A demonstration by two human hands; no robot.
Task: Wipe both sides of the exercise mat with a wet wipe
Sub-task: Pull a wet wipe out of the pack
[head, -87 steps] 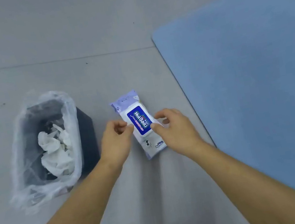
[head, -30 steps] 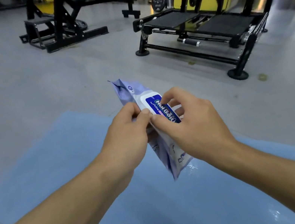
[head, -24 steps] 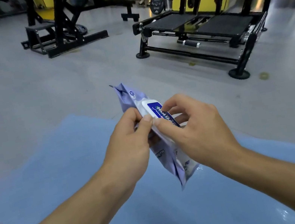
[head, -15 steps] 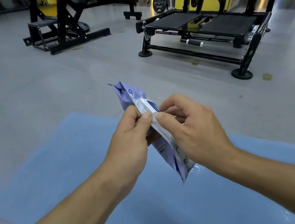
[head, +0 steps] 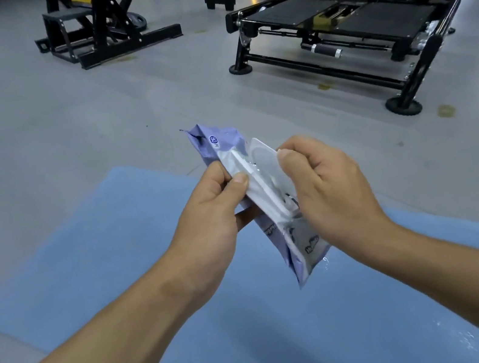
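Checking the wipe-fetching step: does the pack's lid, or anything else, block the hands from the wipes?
No. The flip lid of the wipe pack is lifted open, held by the right hand, and the left hand grips the pack. No wipe is out yet. Nothing visible blocks the way in.

The right hand (head: 329,188) hid the middle of the wipe pack (head: 305,246); the blue mat (head: 85,256) ran off the bottom edge.

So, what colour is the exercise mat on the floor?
The exercise mat is plain light blue, seen best in the head view.
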